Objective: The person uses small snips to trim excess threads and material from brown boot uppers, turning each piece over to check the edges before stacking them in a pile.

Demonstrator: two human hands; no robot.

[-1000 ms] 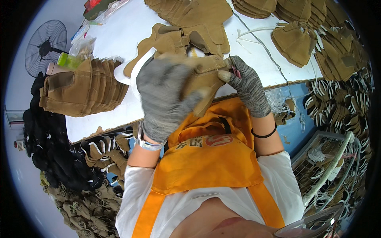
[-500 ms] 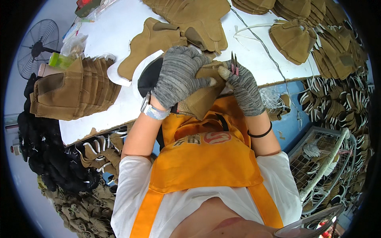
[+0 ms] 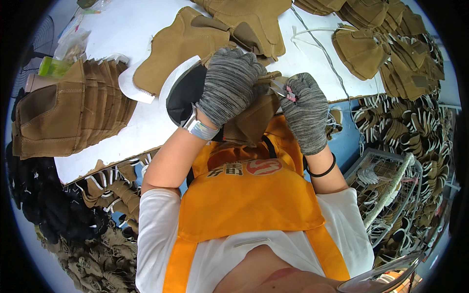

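Note:
My left hand (image 3: 230,87), in a grey knitted glove with a watch at the wrist, is closed on a brown shoe upper (image 3: 250,121) in front of my chest. A black lining piece with a white edge (image 3: 187,94) shows left of that hand; whether it belongs to the same upper I cannot tell. My right hand (image 3: 306,111), gloved alike, is closed round small thread snips (image 3: 279,89) with pink on the grip. Their blades point left, at the upper's edge close to my left fingers. The left fingertips are partly hidden.
Flat brown uppers (image 3: 183,49) lie on the white table (image 3: 115,36) beyond my hands. Stacked uppers (image 3: 73,110) stand at its left, more piles (image 3: 361,51) at the far right. A cable (image 3: 322,49) crosses the table. A wire basket (image 3: 386,195) stands low on the right.
The snips have turned from pointing up to pointing left and now reach the upper's edge. My right fingers have closed round them, and my left hand has shifted slightly right.

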